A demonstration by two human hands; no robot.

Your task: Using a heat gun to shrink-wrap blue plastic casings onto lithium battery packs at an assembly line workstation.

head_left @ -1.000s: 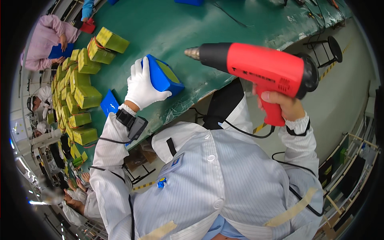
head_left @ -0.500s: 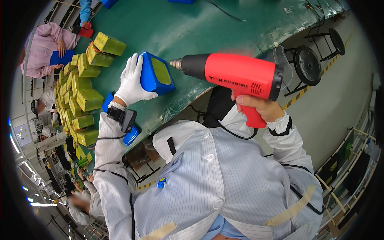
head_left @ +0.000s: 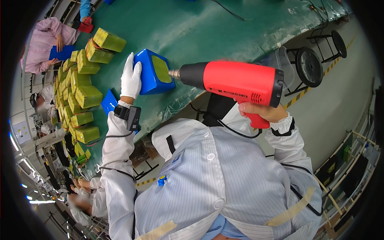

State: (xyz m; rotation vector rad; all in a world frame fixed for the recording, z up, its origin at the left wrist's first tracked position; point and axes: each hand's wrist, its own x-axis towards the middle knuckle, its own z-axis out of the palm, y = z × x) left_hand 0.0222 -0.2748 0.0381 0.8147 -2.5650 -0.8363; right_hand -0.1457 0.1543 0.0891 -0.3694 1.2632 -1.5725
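1. Far left: one co-worker in pink (head_left: 54, 34), a blue flat piece (head_left: 61, 54) in hand.
2. Yellow-wrapped blocks (head_left: 89, 96): I count well over ten, overlapped, so no exact number.
3. One blue sheet (head_left: 109, 102) on the table, near my left wrist.
4. Left hand (head_left: 131, 78): white glove, fingers straight and pointing away from the body, laid along the block's left side; not clenched.
5. One blue-wrapped block (head_left: 145, 74) on the green table (head_left: 224, 36), yellow-green face toward the nozzle.
6. Chest badge (head_left: 175, 162): one, print too small for me to read.
7. One red heat gun (head_left: 240, 82): small dark lettering along its side; nozzle tip at the block's face, can't tell if touching.
8. Right hand (head_left: 262, 111): bare, wrapped firmly round the gun's handle, forearm angled up from lower right.
9. Two round black stools (head_left: 309, 67) on the floor.
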